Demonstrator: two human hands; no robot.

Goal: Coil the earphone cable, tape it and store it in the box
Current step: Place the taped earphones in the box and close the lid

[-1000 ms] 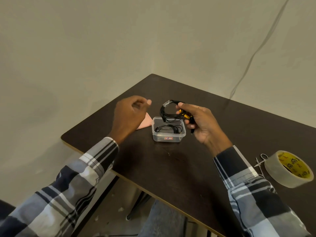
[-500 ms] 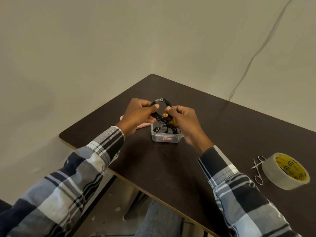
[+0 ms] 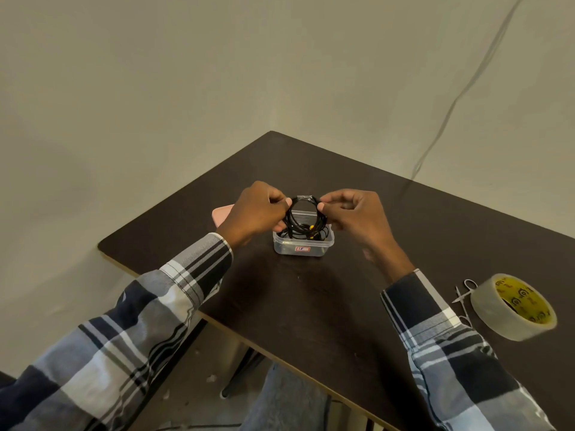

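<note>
**Coil held over the box**

Pink lid [image 3: 221, 214] sits far left on the table [image 3: 311, 300], half behind your left hand [image 3: 259, 211]. That hand pinches the coil [image 3: 303, 217] on one side, your right hand [image 3: 353, 214] pinches the other. The coil stands upright, its taped top up, its bottom dipping into the box [image 3: 303, 242]. Scissors [image 3: 463, 293] and tape roll [image 3: 513, 306] lie far right.

Plain, sparsely furnished room, possibly a home or small office: dark brown table [image 3: 342, 306] pushed into a corner of bare beige walls [image 3: 155, 88], thin wire [image 3: 460, 98] trailing down one wall, dusty concrete floor [image 3: 199, 368] below.
</note>
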